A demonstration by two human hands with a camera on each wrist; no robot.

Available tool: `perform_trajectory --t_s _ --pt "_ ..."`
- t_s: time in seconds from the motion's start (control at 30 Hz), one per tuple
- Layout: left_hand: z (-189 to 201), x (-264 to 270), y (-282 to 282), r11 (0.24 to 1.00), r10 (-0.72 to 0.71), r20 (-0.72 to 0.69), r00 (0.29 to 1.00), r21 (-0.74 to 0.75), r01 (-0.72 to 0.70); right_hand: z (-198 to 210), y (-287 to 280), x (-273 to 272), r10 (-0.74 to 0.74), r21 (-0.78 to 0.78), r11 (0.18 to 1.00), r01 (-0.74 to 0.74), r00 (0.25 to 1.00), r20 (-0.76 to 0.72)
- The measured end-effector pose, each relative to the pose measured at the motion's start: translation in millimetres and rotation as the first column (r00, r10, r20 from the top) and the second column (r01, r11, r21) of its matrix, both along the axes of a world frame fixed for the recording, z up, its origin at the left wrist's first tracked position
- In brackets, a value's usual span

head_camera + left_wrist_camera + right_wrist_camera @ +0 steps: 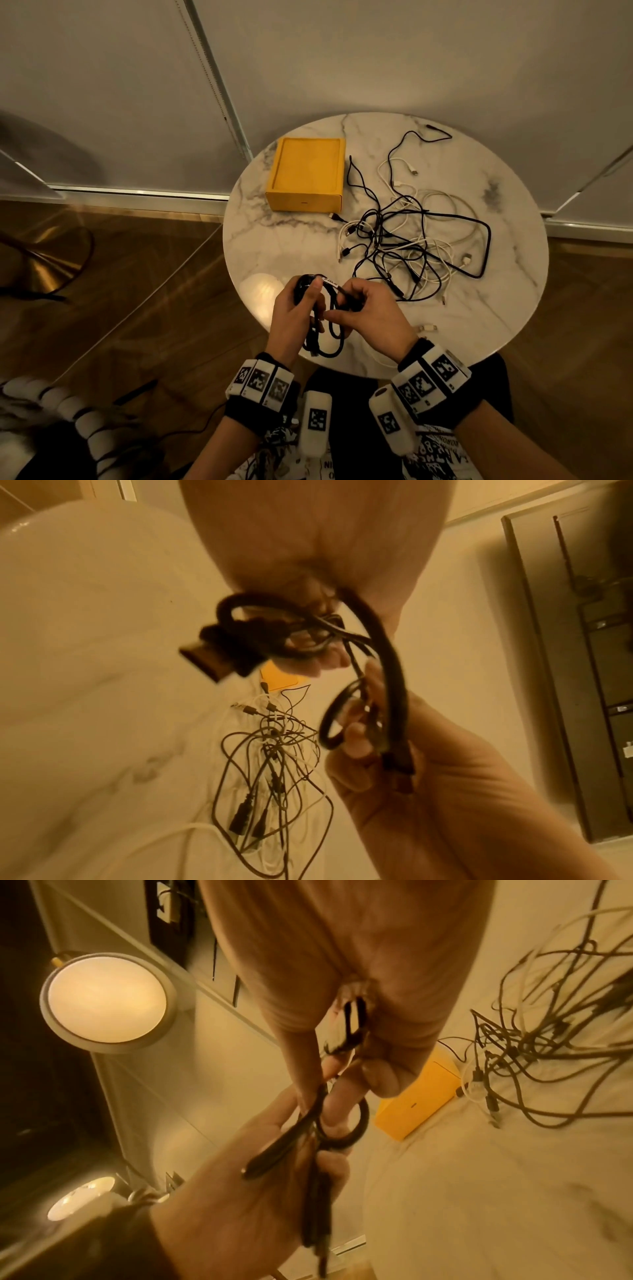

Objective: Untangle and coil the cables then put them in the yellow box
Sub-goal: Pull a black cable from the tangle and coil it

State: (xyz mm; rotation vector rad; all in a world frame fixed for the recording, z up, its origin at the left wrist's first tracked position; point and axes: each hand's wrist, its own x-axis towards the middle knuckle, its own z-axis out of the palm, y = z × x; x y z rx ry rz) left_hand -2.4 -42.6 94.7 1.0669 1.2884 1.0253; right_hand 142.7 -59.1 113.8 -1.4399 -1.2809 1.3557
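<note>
A thick black cable [329, 337] hangs in loose loops between both hands at the table's near edge. My left hand [306, 303] grips the bundle, thumb on top near a white label. In the left wrist view a USB plug [207, 657] sticks out of that bundle [274, 631]. My right hand [347, 305] pinches a strand of the same cable [342, 1123] just right of the left hand [260, 1172]. The open yellow box [305, 202] stands at the far left of the table. A tangle of black and white cables [404, 240] lies to its right.
The round marble table [270, 246] stands against pale wall panels. A white cable end [426, 328] lies near my right wrist. A gold lamp base [41, 270] and wooden floor are to the left. A lit round lamp [106, 999] shows in the right wrist view.
</note>
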Motion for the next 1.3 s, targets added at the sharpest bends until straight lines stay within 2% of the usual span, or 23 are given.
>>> perform_trajectory --t_s 0.23,0.33,0.43,0.6,0.67,0.77,0.83,0.93,1.03,1.1,1.17,1.23,1.3 --pt "-0.5 5.7 1.6 0.998 0.055 0.017 0.998 0.024 -0.055 2.5 0.1 1.2 0.009 -0.020 1.000 -0.006 0.986 0.164" --pt "-0.2 9.8 2.7 0.998 0.065 0.032 0.997 0.012 -0.066 5.6 -0.9 3.5 0.038 -0.046 0.998 -0.036 0.997 0.062" --pt "2.7 8.8 4.1 0.998 0.030 0.006 1.000 0.062 -0.030 7.6 -0.5 7.0 0.073 -0.102 0.992 -0.078 0.996 -0.052" --pt "12.9 3.3 1.9 0.979 -0.134 -0.023 0.991 0.153 0.135 2.6 4.0 14.8 0.014 -0.162 0.987 -0.018 1.000 -0.022" --pt "13.3 2.2 2.5 0.976 -0.139 -0.019 0.990 0.168 0.140 1.3 4.5 16.1 0.020 -0.177 0.984 -0.029 0.998 -0.054" --pt "8.4 2.2 7.9 0.980 -0.113 -0.048 0.992 0.160 0.119 2.6 4.0 15.4 0.059 -0.199 0.976 -0.090 0.986 -0.159" --pt "5.4 5.1 9.2 0.976 -0.186 -0.056 0.981 0.109 0.191 4.4 4.7 17.8 0.076 -0.208 0.970 -0.122 0.973 -0.218" --pt "6.5 7.3 6.7 0.962 -0.273 0.016 0.962 0.021 0.272 6.7 6.6 25.4 0.098 -0.204 0.967 -0.156 0.959 -0.266" --pt "5.1 4.2 9.8 0.963 -0.258 -0.059 0.964 0.072 0.262 7.5 5.4 28.3 0.138 -0.203 0.960 -0.192 0.957 -0.256" --pt "2.6 3.0 12.1 0.962 -0.250 -0.129 0.960 0.084 0.261 5.1 4.9 26.9 0.144 -0.191 0.965 -0.181 0.971 -0.193" --pt "2.6 4.0 11.6 0.962 -0.239 -0.168 0.956 0.089 0.256 3.9 6.1 26.8 0.173 -0.105 0.980 -0.169 0.985 0.022" --pt "4.1 5.5 11.3 0.968 -0.217 -0.181 0.959 0.086 0.235 4.1 7.6 28.8 0.212 -0.001 0.975 -0.221 0.933 0.290" --pt "5.4 7.0 10.6 0.979 -0.194 -0.100 0.976 0.043 0.199 4.8 7.3 30.3 0.239 0.030 0.962 -0.273 0.885 0.400"
